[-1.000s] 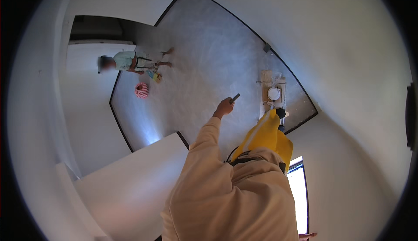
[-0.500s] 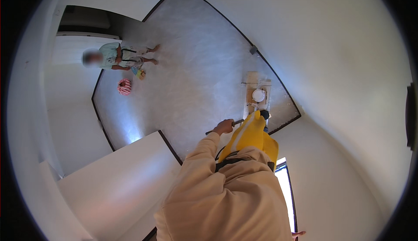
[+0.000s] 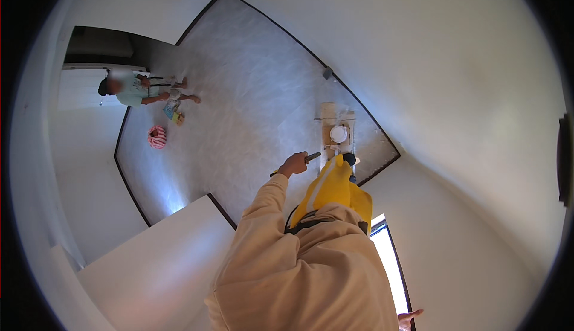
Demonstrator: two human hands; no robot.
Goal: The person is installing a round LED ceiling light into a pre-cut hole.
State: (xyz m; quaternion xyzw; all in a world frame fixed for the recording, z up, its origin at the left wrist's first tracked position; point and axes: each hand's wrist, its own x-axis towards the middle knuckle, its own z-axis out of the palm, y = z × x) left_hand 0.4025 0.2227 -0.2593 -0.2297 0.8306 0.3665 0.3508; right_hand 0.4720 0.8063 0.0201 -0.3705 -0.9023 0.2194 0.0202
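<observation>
My left hand (image 3: 294, 163) is closed round a dark stick-like tool (image 3: 313, 157), held out beside my yellow trousers (image 3: 327, 187); a small yellow bit shows behind that fist. My right hand (image 3: 409, 318) is at the lower edge, in front of the bright window (image 3: 385, 253), its fingers apart and holding nothing visible. Beyond my feet, flat boards (image 3: 327, 111) lie on the grey floor with a round white container (image 3: 338, 133) and small items on them.
A person in pale green (image 3: 129, 92) stands by a dark opening at the left, beside a blue-yellow item (image 3: 173, 113) and a red-striped bundle (image 3: 157, 137). A white partition (image 3: 149, 253) is at lower left. Dark-edged walls (image 3: 454, 80) surround the floor.
The view has turned, so the room sits further left in it. My left hand has come lower, then slightly up, still holding the tool. The other person's head and arms have shifted.
</observation>
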